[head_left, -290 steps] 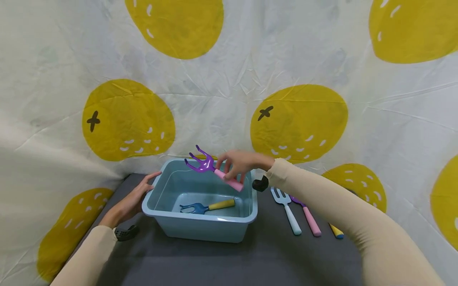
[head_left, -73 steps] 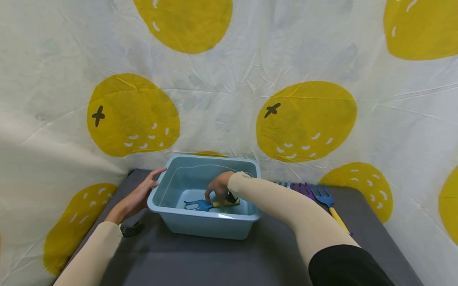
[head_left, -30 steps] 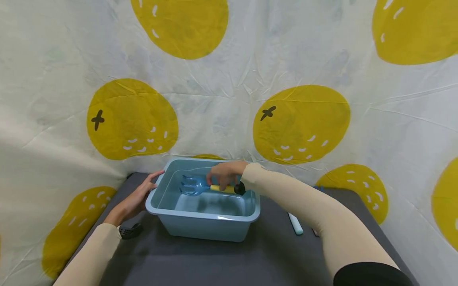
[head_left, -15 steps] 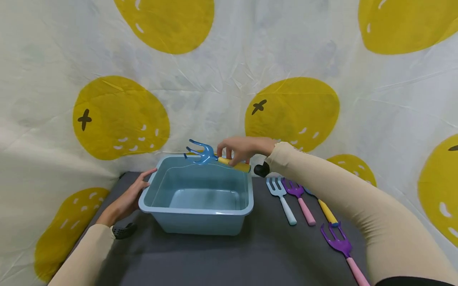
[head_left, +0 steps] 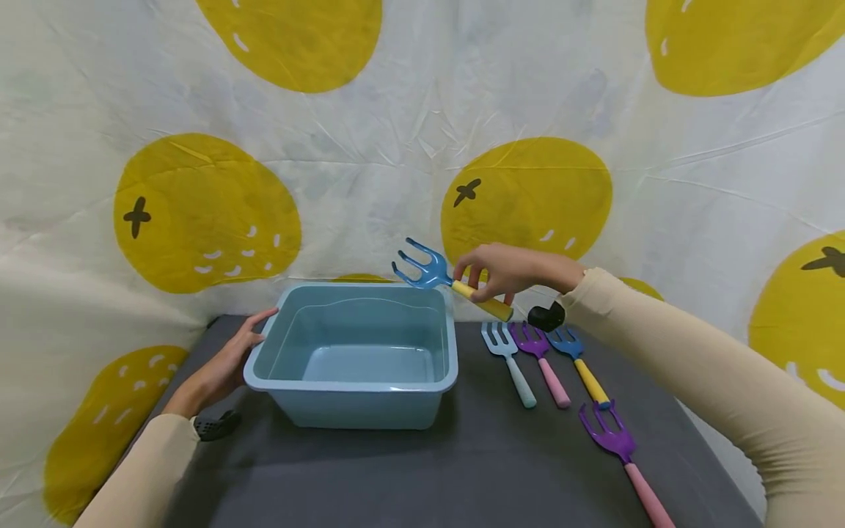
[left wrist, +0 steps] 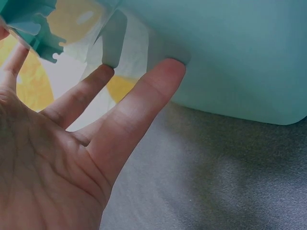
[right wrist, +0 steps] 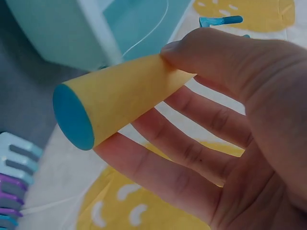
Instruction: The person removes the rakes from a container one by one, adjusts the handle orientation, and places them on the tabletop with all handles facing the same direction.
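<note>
My right hand (head_left: 511, 270) holds a blue three-pronged garden hand rake (head_left: 430, 271) by its yellow handle, above the tub's right rim, tines pointing left. In the right wrist view the thumb and fingers pinch the tapered yellow handle (right wrist: 120, 93), its blue end cap facing out. A light blue plastic tub (head_left: 350, 407) stands on the table with nothing inside. My left hand (head_left: 221, 367) rests at its left rim; in the left wrist view the nearly straight fingers (left wrist: 84, 91) touch the tub's outer side.
Right of the tub lie a pale blue hand fork (head_left: 518, 381), a purple hand fork with pink handle (head_left: 553, 385) and a blue fork with yellow handle (head_left: 590, 381). Nearer is a purple hand rake (head_left: 643, 491). A patterned cloth (head_left: 370, 205) hangs behind the grey table (head_left: 370, 484).
The blue rake has been lifted out of the tub and carried right past its rim. Earlier, the purple rake was held over the tub; now it lies on the table. The left hand stays at the rim.
</note>
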The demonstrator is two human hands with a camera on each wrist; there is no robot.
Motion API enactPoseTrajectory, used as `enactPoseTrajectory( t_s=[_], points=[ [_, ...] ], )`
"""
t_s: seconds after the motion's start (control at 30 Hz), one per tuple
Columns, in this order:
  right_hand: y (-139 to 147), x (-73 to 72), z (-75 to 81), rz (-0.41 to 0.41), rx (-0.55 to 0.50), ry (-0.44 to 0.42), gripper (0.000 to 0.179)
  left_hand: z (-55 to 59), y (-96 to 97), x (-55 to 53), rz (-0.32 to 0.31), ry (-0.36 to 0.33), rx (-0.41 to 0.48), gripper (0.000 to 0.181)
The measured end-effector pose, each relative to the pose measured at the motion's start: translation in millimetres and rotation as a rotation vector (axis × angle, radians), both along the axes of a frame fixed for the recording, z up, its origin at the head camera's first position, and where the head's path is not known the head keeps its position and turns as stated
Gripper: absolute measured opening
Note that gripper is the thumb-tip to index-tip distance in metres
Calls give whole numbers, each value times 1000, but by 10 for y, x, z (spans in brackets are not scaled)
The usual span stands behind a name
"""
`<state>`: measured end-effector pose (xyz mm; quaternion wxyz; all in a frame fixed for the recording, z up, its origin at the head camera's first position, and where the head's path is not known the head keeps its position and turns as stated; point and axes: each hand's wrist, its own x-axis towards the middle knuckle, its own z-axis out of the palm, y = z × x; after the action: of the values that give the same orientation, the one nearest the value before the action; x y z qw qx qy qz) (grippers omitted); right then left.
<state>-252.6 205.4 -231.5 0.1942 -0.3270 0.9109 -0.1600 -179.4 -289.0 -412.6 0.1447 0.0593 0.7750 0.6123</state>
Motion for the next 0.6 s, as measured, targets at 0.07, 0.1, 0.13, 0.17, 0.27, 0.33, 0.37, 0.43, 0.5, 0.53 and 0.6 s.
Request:
enactPoseTrajectory(
  t_s=[0.07,0.1,0.13,0.17,0.27,0.33,0.37,0.43,0.5,0.53,0.6],
  points=[
    [133,43,-31,-15,-19,-16,42,2,-2,2,-7,7,1,63],
    [203,62,-53,-23,-29,-25,42,3,-3,2,-10,10,-1,63],
    [277,83,-80,-33,-47,-41,42,9,-2,0,-14,12,-4,63],
    [352,104,-110,-45,-60,-55,42,14,0,-1,-14,13,-5,63],
    [557,182,-204,-91,-100,-95,43,17,-3,-4,-15,12,-15,64],
    [683,246,-268,-123,-121,-114,44,15,-5,-2,-12,7,-18,64],
    [744,280,-301,-131,-134,-116,44,13,-7,0,-12,5,-19,64],
    [865,349,-371,-144,-167,-128,43,8,-8,5,-12,4,-20,64],
    [983,418,-444,-144,-200,-130,42,7,-9,10,-14,8,-18,64],
    [1043,449,-484,-146,-218,-136,42,7,-9,13,-16,11,-17,64],
    [1155,518,-558,-154,-240,-141,41,9,-8,18,-19,16,-17,63]
  ],
)
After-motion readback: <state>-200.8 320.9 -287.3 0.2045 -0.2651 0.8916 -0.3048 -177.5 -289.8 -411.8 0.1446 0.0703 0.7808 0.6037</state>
